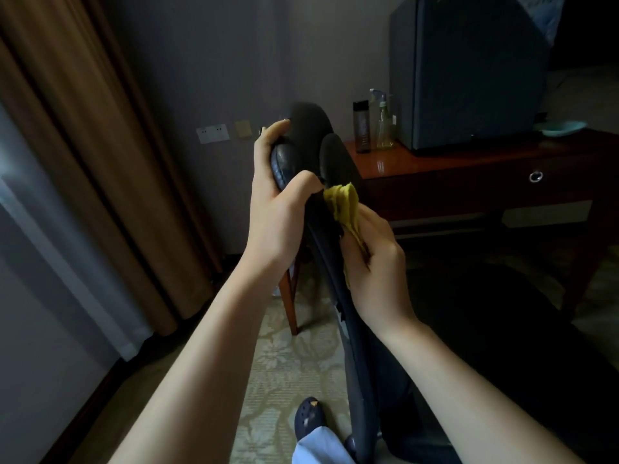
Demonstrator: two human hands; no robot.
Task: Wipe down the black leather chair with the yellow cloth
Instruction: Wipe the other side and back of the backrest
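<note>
my left hand (278, 209) grips the top edge of the black leather chair (301, 135), fingers curled over it. my right hand (375, 262) clutches the bunched yellow cloth (343, 204) against the chair's frame beside it.

A hotel-style room: heavy brown curtains (100, 162), floral carpet (294, 356), glossy wooden desk (469, 175), dark boxy appliance (469, 78).

Mid-frame, the left hand (279, 209) grips the chair (310, 128) at its top; the right hand (376, 266) holds the cloth (345, 204) against the chair's right side. Behind, at right, a desk (469, 170) bears two bottles (362, 127). A curtain (83, 145) fills the left.
</note>
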